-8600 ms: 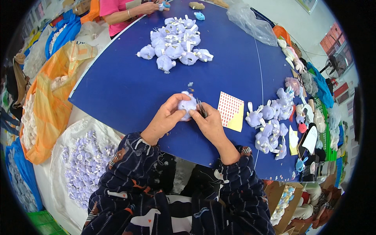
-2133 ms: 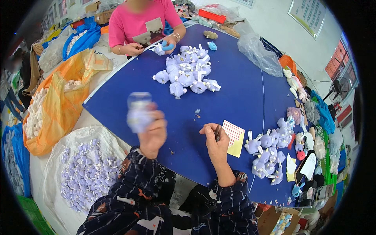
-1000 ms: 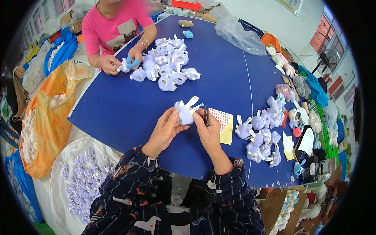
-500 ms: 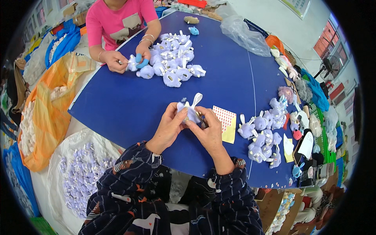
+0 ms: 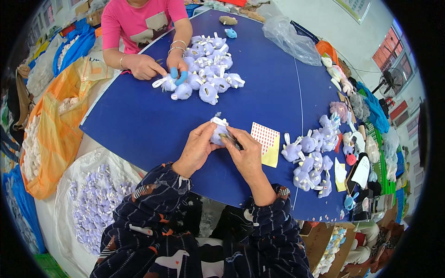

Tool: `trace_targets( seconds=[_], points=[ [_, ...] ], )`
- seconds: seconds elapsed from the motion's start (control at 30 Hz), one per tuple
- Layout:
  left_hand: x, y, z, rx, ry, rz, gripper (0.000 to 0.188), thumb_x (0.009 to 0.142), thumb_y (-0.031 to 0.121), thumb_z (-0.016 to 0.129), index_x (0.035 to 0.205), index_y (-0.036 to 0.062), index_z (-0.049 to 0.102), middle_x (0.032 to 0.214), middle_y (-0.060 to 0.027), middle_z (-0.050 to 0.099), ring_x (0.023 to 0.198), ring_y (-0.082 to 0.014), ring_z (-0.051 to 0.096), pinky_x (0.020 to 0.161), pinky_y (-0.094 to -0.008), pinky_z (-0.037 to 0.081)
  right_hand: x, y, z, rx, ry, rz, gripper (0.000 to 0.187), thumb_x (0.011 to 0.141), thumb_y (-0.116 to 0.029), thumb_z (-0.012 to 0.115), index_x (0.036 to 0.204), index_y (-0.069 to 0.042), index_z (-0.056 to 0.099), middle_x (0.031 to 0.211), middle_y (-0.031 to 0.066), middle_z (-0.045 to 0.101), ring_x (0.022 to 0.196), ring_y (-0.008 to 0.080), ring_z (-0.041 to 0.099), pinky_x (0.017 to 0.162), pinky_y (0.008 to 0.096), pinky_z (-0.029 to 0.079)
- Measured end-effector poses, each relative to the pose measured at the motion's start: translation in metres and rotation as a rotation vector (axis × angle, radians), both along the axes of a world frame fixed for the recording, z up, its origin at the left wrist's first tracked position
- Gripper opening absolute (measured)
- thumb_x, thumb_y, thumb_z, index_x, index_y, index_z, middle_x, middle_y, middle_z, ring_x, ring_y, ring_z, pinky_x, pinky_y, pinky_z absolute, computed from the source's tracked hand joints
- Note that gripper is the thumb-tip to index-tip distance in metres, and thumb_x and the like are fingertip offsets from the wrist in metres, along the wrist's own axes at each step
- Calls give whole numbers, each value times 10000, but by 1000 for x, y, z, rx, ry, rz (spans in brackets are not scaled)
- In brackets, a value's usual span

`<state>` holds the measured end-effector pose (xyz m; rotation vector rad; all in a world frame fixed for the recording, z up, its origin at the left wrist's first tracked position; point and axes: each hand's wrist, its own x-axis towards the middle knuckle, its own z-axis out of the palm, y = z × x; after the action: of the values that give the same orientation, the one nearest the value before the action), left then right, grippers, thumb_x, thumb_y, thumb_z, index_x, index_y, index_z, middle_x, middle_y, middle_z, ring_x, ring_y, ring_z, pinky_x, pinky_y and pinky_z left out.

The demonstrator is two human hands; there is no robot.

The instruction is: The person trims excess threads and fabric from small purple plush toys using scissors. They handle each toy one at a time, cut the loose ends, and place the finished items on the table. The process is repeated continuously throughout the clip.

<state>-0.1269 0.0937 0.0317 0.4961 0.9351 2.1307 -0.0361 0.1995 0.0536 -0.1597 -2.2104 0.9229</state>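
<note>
Above the blue table (image 5: 153, 125), near its front edge, my left hand (image 5: 195, 147) grips a small lilac plush toy (image 5: 217, 134) with a white loop tag. My right hand (image 5: 246, 152) closes on a small dark tool (image 5: 235, 142) pressed against the toy's right side; the fingers hide most of it and its kind is unclear. Just right of my right hand lies a yellow sheet (image 5: 270, 159) with a sticker sheet (image 5: 265, 138) of small red marks. Farther right, a group of lilac plush toys (image 5: 303, 172) rests on the table.
Across the table a person in a pink shirt (image 5: 134, 23) handles a lilac toy (image 5: 168, 84) beside a pile of similar ones (image 5: 206, 60). A white sack (image 5: 62, 199) of lilac pieces stands at lower left. A clear plastic bag (image 5: 292, 39) lies at the far edge.
The toy in my hands has turned, and its white loop, upright before, now lies folded across its top. The person across has shifted a lilac toy rightward toward the pile.
</note>
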Motion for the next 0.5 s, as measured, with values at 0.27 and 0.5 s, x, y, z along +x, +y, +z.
trace_targets(
  seconds=[0.27, 0.5],
  points=[
    [0, -1, -2, -85, 75, -7, 301, 949, 190, 385, 1133, -24, 488, 1053, -96, 557, 946, -162, 573, 797, -305, 499, 4, 0, 5, -214, -84, 1, 200, 753, -87, 674, 907, 30, 625, 770, 125, 623, 644, 169, 592, 564, 267, 452],
    [-1, -1, -10, -164, 104, 9, 301, 938, 202, 416, 1119, -18, 512, 985, -70, 572, 868, -116, 572, 742, -262, 493, 5, 7, -2, -398, -204, 2, 228, 775, -164, 668, 855, 44, 620, 587, 65, 529, 536, 77, 460, 478, 253, 369]
  ],
)
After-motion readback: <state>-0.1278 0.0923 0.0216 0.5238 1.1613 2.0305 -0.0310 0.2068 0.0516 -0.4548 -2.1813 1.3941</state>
